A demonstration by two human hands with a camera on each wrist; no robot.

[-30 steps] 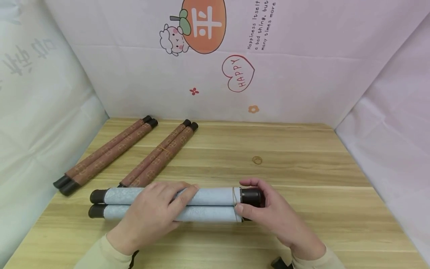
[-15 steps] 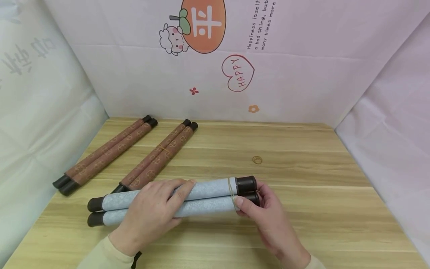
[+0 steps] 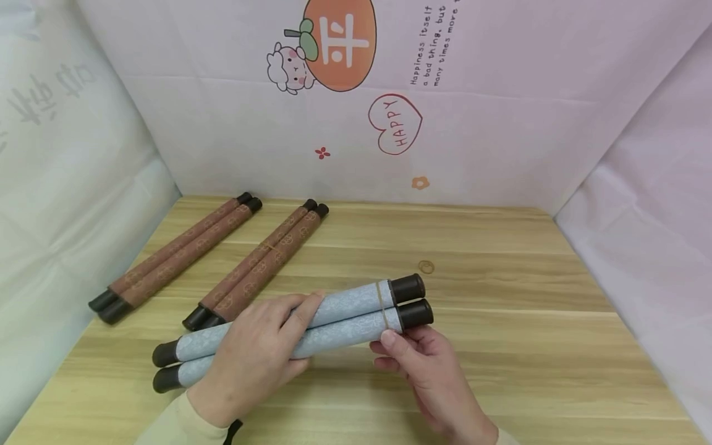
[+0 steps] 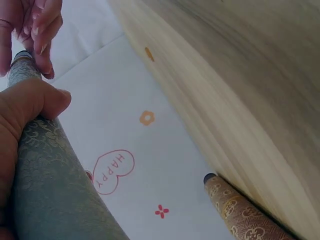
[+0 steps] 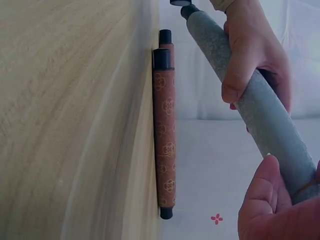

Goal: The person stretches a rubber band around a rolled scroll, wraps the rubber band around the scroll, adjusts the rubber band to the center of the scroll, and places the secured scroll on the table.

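My left hand [image 3: 258, 355] grips the middle of a pair of light-blue patterned scrolls [image 3: 356, 327] with black end knobs. They lie side by side, tilted with their right ends higher in the head view. A thin rubber band [image 3: 382, 303] circles both near the right ends. My right hand [image 3: 431, 374] holds the lower scroll's right end, thumb at the edge by the band and fingers underneath. In the right wrist view, its thumb [image 5: 265, 187] lies along the light-blue roll. In the left wrist view, the right fingers [image 4: 45, 37] hang around the far end.
Two pairs of brown patterned scrolls, one farther left [image 3: 180, 256] and one nearer [image 3: 264, 266], lie slanted on the wooden table [image 3: 528, 296]. The nearer pair has a rubber band around its middle. Loose rubber bands [image 3: 426, 267] lie at the back. White printed cloth [image 3: 489, 142] surrounds the table.
The light-blue scrolls have tilted up at their right ends and turned slightly. My right hand has shifted from around the black knobs to beneath the lower roll. The left hand keeps its grip.
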